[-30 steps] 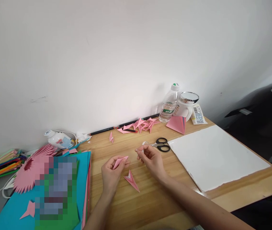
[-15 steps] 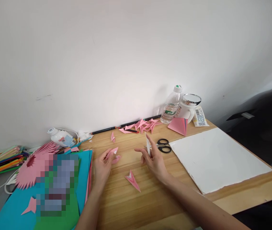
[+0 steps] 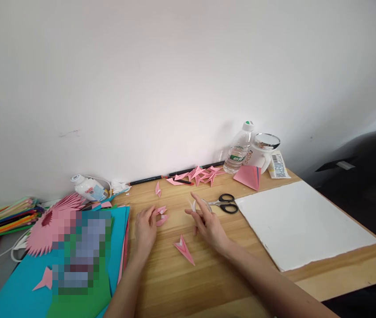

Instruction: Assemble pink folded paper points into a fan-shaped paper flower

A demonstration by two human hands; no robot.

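Left hand (image 3: 145, 229): fingers half curled against pink folded paper (image 3: 161, 221) on the desk (image 3: 161, 282), two tips and small white patches showing; firm grip or light rest, cannot tell. Right hand (image 3: 210, 225): loosely open, index finger stretched out, thin white strip (image 3: 192, 205) at the fingers; pinched or merely clinging, cannot tell (blurred).

Risks, judged: strip looks flimsy; if sticky, it could curl onto itself or catch on a fingertip. Too much left-hand pressure could flatten the folds or skew the tips. A second folded paper (image 3: 184, 251) lies loose between the forearms; a dragging wrist could shift or crush it. Scissors (image 3: 228, 203) lie just beyond the right hand, where a knuckle could knock them.

Materials: second paper is a long matte dart, crisp creases, white patch at its notch. Scissors: black looped handles. Desk: smooth, pale wood grain. White board (image 3: 303, 225): flat, slightly glossy, ragged edges. Against the wall, a heap of spiky pink papers (image 3: 198, 175).
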